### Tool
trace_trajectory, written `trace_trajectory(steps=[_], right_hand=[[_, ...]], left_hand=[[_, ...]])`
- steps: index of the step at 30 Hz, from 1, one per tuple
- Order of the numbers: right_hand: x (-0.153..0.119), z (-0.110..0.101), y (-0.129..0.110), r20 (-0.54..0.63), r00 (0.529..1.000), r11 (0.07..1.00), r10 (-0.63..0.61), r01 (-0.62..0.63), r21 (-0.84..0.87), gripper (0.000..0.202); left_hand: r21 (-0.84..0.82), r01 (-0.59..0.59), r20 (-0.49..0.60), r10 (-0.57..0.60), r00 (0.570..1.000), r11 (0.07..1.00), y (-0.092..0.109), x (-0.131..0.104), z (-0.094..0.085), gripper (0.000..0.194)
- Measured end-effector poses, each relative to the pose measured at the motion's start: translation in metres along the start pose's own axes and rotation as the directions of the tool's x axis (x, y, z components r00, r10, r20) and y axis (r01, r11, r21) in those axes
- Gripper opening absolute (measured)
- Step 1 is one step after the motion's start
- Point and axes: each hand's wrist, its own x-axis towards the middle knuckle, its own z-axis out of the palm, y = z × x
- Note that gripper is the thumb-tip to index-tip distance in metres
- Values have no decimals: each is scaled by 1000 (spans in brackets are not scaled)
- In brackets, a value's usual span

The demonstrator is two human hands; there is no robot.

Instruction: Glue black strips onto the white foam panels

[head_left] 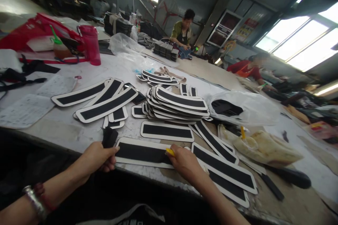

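Note:
Directly before me lies a long white-edged panel with a black middle [142,151], at the table's front edge. At its left end, my left hand [99,158] is closed, with a dark piece of material [109,136] sticking up from its fingers. My right hand [188,164] is closed on a small yellow object [170,152], whose tip touches the panel's black middle near the right end; the rest of it is hidden in the fingers. Just behind lies a similar panel [167,131]. More panels [224,168] overlap to the right of my right hand.
A tall stack of curved panels [179,103] stands mid-table, with loose ones [108,105] to its left. A clear plastic bag [253,107], a stained cloth [269,147] and a black-handled tool [293,175] lie right. A pink bottle [90,45] stands back left. Two people work farther off.

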Motion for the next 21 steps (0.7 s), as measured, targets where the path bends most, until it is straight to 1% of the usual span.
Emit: trace_trajectory(steps=[3, 6, 12, 16, 21], right_hand=[[5, 1, 1, -9, 1000, 1000, -22, 21, -16, 27], [9, 2, 5, 6, 999, 999, -47, 47, 2, 25], [15, 4, 12, 34, 996, 997, -77, 75, 34, 25], [19, 3, 14, 47, 994, 994, -95, 92, 64, 27], [21, 2, 16, 62, 991, 989, -118, 112, 99, 26]], left_hand=[[13, -17, -15, 18, 1000, 1000, -1, -2, 2, 40], [21, -34, -31, 35, 999, 999, -1, -3, 5, 40], [57, -3, -69, 7, 998, 998, 1, -3, 8, 43], [70, -8, -76, 13, 997, 998, 4, -5, 9, 45], [83, -6, -84, 13, 996, 997, 1, -1, 9, 47]])
